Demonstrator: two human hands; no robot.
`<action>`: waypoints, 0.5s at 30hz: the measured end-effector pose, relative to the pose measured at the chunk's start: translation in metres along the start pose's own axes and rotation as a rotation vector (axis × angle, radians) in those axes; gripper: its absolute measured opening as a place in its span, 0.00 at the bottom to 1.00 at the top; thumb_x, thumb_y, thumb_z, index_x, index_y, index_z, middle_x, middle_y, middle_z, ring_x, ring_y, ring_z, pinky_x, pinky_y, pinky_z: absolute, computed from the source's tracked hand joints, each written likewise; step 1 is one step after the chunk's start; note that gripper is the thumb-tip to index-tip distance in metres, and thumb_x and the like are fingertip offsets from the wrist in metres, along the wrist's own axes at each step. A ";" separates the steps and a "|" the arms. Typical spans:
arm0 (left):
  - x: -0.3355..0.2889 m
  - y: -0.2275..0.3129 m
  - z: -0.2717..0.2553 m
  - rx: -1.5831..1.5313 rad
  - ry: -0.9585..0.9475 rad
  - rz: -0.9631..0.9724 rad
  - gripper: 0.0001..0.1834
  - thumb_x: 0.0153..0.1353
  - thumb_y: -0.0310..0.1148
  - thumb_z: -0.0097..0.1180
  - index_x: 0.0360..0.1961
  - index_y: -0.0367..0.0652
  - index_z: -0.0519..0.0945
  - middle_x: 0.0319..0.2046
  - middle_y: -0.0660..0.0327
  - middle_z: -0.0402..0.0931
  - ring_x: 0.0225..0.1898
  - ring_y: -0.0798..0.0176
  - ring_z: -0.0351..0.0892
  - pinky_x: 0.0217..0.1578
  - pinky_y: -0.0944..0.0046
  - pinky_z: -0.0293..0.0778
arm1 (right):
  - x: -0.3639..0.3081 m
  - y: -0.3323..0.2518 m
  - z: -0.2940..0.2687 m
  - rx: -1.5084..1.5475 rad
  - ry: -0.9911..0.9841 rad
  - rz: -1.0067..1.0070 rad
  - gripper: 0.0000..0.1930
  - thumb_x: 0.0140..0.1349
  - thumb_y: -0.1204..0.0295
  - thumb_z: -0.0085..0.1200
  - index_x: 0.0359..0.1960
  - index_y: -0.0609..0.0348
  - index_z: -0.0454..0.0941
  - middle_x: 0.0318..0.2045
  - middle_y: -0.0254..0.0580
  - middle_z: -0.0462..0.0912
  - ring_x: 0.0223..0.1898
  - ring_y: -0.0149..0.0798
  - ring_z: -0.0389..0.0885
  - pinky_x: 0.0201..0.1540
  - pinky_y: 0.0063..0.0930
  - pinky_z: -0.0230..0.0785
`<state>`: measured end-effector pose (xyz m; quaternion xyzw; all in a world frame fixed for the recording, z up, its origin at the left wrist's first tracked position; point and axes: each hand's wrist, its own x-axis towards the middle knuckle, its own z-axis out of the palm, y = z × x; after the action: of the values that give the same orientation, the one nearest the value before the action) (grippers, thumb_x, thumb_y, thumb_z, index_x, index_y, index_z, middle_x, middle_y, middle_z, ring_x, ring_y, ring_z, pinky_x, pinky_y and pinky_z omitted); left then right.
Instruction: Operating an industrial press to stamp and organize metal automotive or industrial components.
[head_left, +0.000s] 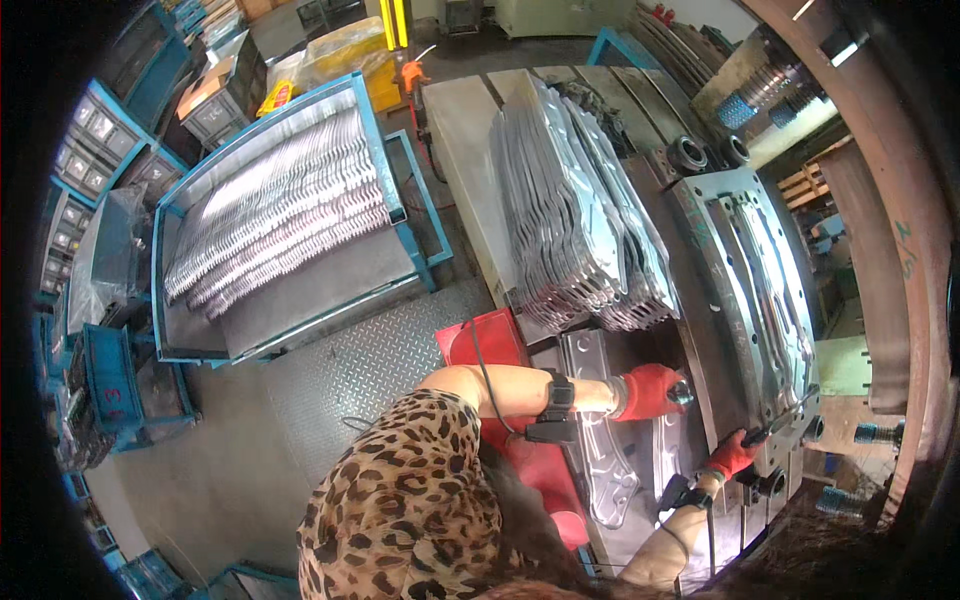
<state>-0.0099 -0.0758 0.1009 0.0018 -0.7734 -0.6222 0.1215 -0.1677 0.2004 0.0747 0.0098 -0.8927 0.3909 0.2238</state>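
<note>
My left hand [648, 392], in a red glove, is closed near the left edge of the press die [722, 300]. A small shiny bit shows at its fingertips, too small to name. Lower right, my right hand [733, 456], also red-gloved, is at the die's near end. Its fingers close around something dark that I cannot make out. A long shaped metal part [770, 290] lies on the die. Below my left forearm is a flat stamped metal panel [605, 465], and a second stamped panel [667, 450] lies to its right.
Tall stacks of stamped metal parts [565, 210] stand on the grey table beyond my left arm. A blue-framed cart [300, 340] holds rows of similar parts at left. A red padded seat [545, 490] is close beside me. Thick threaded posts [750, 95] flank the die.
</note>
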 end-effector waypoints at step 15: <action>0.042 0.022 0.023 -0.165 -0.019 -0.052 0.16 0.49 0.40 0.61 0.34 0.38 0.78 0.30 0.48 0.78 0.36 0.47 0.78 0.38 0.56 0.72 | 0.018 -0.004 -0.021 0.147 -0.144 0.112 0.21 0.55 0.75 0.52 0.51 0.68 0.71 0.41 0.47 0.80 0.38 0.39 0.78 0.45 0.32 0.68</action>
<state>-0.0515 -0.0550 0.1256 0.0062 -0.7203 -0.6867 0.0976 -0.1747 0.2151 0.0969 0.0045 -0.8745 0.4656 0.1357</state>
